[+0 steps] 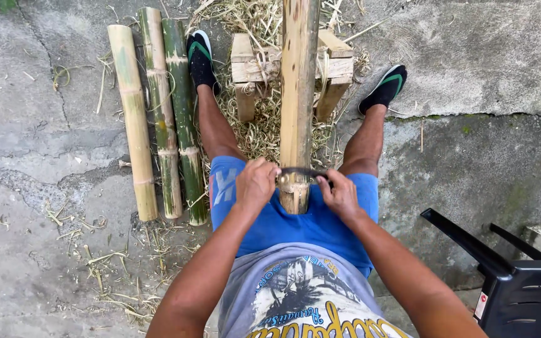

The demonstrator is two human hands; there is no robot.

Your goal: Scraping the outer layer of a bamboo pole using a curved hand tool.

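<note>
A curved drawknife [302,173] is clasped at both ends by the left hand [256,183] and right hand [340,195], across the bamboo pole [298,94] on the wooden stand [339,69]. Shavings [261,134] lie beneath; three poles [158,119] seemingly wait unscraped.

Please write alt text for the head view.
Both hands, left hand and right hand, grip a curved blade across a bamboo pole resting on a wooden stand. Three bamboo pieces lie on concrete beside it.

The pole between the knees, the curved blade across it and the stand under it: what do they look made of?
Pole: bamboo, pale and scraped, nodes showing. Blade: dark, probably metal, gripped by left hand and right hand. Stand: rough unpainted wood.
</note>
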